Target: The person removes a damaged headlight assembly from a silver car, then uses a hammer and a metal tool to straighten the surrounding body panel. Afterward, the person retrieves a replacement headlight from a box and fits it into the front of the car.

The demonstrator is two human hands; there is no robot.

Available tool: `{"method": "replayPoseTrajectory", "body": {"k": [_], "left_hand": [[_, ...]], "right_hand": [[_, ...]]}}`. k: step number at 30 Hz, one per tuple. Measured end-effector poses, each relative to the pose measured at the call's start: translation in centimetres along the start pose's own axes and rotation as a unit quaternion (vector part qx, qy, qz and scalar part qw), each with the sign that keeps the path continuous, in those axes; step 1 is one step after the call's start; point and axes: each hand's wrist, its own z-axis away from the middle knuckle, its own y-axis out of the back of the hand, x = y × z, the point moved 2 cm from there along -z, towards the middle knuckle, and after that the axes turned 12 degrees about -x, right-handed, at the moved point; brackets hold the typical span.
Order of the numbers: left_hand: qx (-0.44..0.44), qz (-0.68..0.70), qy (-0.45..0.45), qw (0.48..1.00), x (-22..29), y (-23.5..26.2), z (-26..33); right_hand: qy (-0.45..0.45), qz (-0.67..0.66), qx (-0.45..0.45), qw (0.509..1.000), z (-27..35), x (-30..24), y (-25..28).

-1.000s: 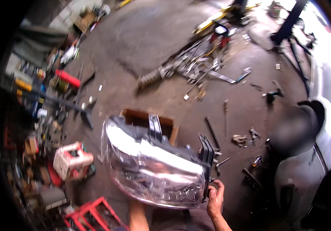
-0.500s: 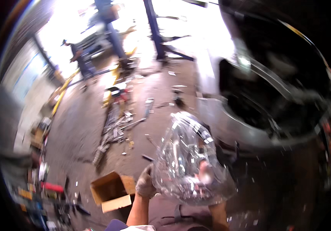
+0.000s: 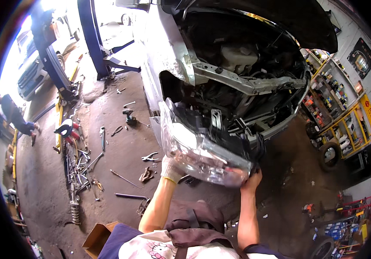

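Observation:
A large car headlight [image 3: 207, 157] with a clear lens and black rear housing is held up between my two hands, in front of a silver car [image 3: 151, 56]. My left hand [image 3: 173, 169], in a pale work glove, grips its lower left side. My right hand [image 3: 252, 180], which looks bare, holds the lower right corner, fingers partly hidden by the housing. The headlight's black back faces the car's exposed front end, where a metal crossbar [image 3: 250, 84] spans the engine bay under a raised hood [image 3: 280, 21].
Loose hand tools [image 3: 84, 168] lie on the floor to the left, with pliers [image 3: 150, 157] and a cordless drill [image 3: 129, 115] nearer the car. An open cardboard box [image 3: 97, 239] sits at lower left. Blue lift posts [image 3: 92, 39], a shelf rack [image 3: 332, 95] and a tire [image 3: 330, 155] stand around. Another person [image 3: 15, 114] bends at far left.
My view has swung right toward the car. The headlight has turned from its clear lens facing me to its black back facing the engine bay, still in both hands.

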Motion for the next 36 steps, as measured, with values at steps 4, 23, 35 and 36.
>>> {"method": "replayPoseTrajectory", "body": {"k": [4, 23, 35, 36], "left_hand": [[0.114, -0.158, -0.046, 0.98, 1.2, -9.1, -1.2], [0.056, -0.905, -0.008, 0.422, -3.2, -12.5, -5.8], [0.152, -0.628, -0.012, 0.763, -2.9, -1.0, -13.4], [0.156, -0.629, -0.018, 0.762, -2.3, -1.9, -13.8]], "right_hand": [[0.001, 0.024, -0.006, 1.0, -7.1, -0.2, -1.7], [-0.15, 0.073, -0.07, 0.983, -23.2, -4.0, -2.0], [-0.066, 0.099, -0.089, 0.989, -26.3, -4.4, -2.2], [-0.067, 0.108, -0.094, 0.987, -26.5, -3.1, -1.5]]}}
